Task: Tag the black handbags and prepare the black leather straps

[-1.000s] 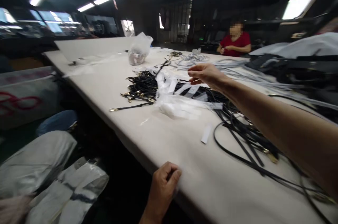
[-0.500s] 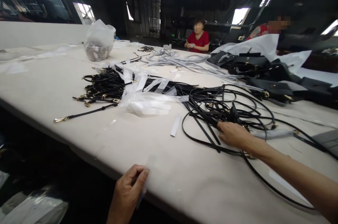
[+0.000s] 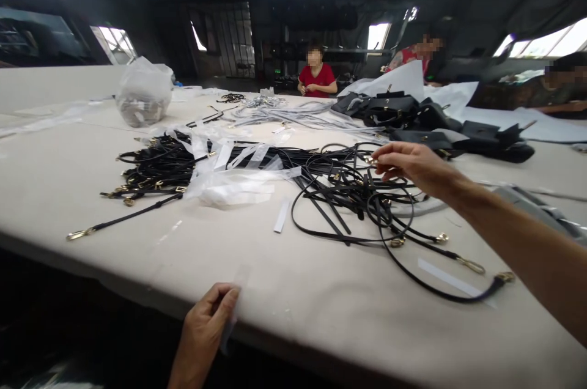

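Observation:
My right hand (image 3: 410,166) hovers over a tangle of thin black straps (image 3: 358,193) with gold clasps, its fingers pinched on a gold clasp at one strap's end. My left hand (image 3: 206,322) rests at the near edge of the white table (image 3: 321,309), fingers curled round a small clear plastic strip (image 3: 233,300). A second heap of black straps (image 3: 156,172) lies to the left, and clear plastic sleeves (image 3: 233,184) lie between the two heaps.
A clear bag (image 3: 144,95) stands at the back left. Grey straps (image 3: 293,114) and black handbags (image 3: 413,114) lie further back. Three people sit at the far side, one in red (image 3: 316,74). A white strip (image 3: 281,216) lies mid-table.
My right hand has lifted from the table surface and moved up over the strap tangle, pinching a clasp. The camera has swung right and down. My left hand stays at the table edge.

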Demonstrator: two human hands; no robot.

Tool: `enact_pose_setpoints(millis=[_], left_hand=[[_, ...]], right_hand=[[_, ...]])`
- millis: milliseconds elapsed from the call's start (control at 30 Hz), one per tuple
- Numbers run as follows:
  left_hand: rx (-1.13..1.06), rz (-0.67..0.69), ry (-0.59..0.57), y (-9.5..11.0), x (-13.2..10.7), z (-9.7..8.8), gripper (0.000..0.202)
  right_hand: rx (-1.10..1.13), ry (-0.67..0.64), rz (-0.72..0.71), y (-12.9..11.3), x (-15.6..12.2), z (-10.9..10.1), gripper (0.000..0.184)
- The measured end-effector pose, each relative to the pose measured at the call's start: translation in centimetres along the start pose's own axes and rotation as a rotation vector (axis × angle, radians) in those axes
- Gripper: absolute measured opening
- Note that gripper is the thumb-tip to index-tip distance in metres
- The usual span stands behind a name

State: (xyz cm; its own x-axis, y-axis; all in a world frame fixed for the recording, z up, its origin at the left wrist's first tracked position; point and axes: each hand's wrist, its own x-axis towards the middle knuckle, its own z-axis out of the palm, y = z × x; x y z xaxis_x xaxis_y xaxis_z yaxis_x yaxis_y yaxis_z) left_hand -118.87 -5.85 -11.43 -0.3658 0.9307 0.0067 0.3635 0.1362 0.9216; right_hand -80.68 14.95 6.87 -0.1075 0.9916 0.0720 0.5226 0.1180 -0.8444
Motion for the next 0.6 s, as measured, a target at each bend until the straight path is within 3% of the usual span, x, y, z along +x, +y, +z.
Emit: enact_pose_setpoints(millis=[67,133,200,267,300,400,467,600], left_hand=[[-0.049,0.131,-0.02,2.3,-0.2,0.2,0.038],[-0.105,0.317,-0.035,5.4,-0.4,0.8,0.034],[-0.144,0.502,-0.056,8.4,-0.7,1.6,0.027],[-0.187,0.67,-0.085,10.6,-1.2,2.2,0.018],[-0.203,0.726,-0.123,11.2,-1.5,2.2,0.014],[-0.205,0.75,-0.366,11.1,-2.6,1.2,0.013],[-0.195,0.655,-0.483,10.0,-3.6,-0.3,0.018],[-0.249,0.406,-0.55,8.5,-6.1,-2.4,0.026]], right_hand=[[0.143,0.006,-0.087,-3.6,-1.6,-0.7,0.012],[0.281,-0.115,-0.175,-7.2,-4.0,0.4,0.009],[0.345,-0.364,-0.217,-10.1,-7.0,3.0,0.009],[0.384,-0.642,-0.166,-11.4,-10.1,6.1,0.009],[0.408,-0.766,-0.137,-11.3,-11.6,7.6,0.01],[0.65,-0.893,-0.023,-8.7,-15.1,11.2,0.013],[0.819,-0.9,0.096,-5.9,-16.9,12.9,0.021],[0.987,-0.829,0.307,-2.1,-19.4,16.0,0.028]])
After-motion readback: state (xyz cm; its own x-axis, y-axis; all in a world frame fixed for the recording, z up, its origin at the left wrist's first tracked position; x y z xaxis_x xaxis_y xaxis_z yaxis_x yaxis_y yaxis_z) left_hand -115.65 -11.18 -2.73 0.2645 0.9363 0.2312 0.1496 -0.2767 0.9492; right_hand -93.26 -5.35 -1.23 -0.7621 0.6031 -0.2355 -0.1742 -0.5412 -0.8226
